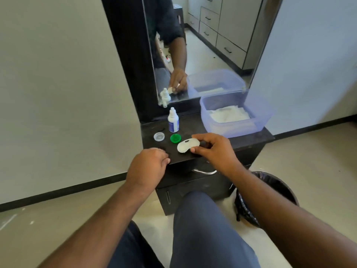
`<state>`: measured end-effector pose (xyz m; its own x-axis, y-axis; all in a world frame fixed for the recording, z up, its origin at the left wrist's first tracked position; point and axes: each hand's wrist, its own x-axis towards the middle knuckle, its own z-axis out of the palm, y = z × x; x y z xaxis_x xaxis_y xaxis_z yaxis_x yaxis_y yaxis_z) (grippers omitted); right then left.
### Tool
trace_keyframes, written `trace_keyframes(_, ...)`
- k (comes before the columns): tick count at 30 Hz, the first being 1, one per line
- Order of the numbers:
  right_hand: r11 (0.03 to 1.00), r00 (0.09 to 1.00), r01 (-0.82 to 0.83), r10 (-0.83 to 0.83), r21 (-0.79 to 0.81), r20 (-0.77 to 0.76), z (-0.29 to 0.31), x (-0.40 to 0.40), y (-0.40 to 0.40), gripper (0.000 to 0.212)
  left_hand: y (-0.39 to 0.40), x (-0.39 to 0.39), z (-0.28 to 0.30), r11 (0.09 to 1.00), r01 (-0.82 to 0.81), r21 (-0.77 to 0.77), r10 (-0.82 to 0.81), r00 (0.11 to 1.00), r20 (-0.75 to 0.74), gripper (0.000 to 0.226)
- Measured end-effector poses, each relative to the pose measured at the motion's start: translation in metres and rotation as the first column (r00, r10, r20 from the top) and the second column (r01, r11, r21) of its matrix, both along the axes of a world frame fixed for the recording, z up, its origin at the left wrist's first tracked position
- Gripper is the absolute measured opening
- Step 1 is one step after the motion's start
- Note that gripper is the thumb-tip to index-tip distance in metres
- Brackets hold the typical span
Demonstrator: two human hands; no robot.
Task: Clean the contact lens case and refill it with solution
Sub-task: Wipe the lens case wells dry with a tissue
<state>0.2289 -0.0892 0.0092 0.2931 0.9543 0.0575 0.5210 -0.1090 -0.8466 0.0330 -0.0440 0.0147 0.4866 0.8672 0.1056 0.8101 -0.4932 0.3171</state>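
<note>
1. The left hand (149, 163) is resting at the near edge of the dark worktop (195, 130), at about 7 o'clock from the case. Its fingers are curling loosely under; I cannot make out anything in them.
2. The right hand (214, 149) is holding the white contact lens case (187, 145) just above or on the worktop, thumb at the near edge and fingers over the far end. The case body is lying roughly flat, with one dark well opening showing.
3. Both caps are sitting off the case: the green cap (175, 138) at 11 o'clock from it, just beside, and the clear cap (159, 136) further out towards 9 o'clock. So the opening step is looking done.
4. The solution bottle (173, 120) is standing upright at 12 o'clock of the green cap, nobody touching it. Whether its tip is capped is too small to tell.
5. At 2 o'clock, the translucent tub (257, 120) is holding white tissues (228, 114); a lined bin (270, 196) is waiting on the floor at 4 o'clock.
6. My judgement: the task is sitting somewhere in the middle. Whether the wells are already wiped is not showing; refilling and recapping are remaining.
</note>
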Motion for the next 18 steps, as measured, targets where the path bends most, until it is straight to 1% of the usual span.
trace_keyframes(5,0.997,0.987,-0.025,0.036,-0.069,0.157,0.005,-0.003,0.003,0.046,0.002,0.003,0.004,1.000,-0.026,0.002,0.027,0.996,-0.084,0.024)
trace_keyframes(11,0.996,0.982,-0.026,0.041,-0.084,0.187,0.015,0.001,-0.004,0.052,0.005,0.012,0.016,0.997,-0.055,-0.048,0.048,0.990,-0.130,0.023)
trace_keyframes(14,1.000,0.980,0.001,0.002,-0.017,0.198,0.026,0.009,-0.016,0.045,0.007,0.018,0.024,0.993,-0.071,-0.093,0.056,0.987,-0.153,0.022)
trace_keyframes(17,0.989,0.981,0.066,-0.088,0.132,0.171,0.051,0.025,-0.023,0.030,0.009,0.023,0.029,0.987,-0.074,-0.142,0.055,0.990,-0.132,0.022)
trace_keyframes(18,0.980,0.979,0.088,-0.117,0.176,0.166,0.060,0.033,-0.022,0.028,0.011,0.025,0.031,0.985,-0.073,-0.157,0.053,0.991,-0.124,0.024)
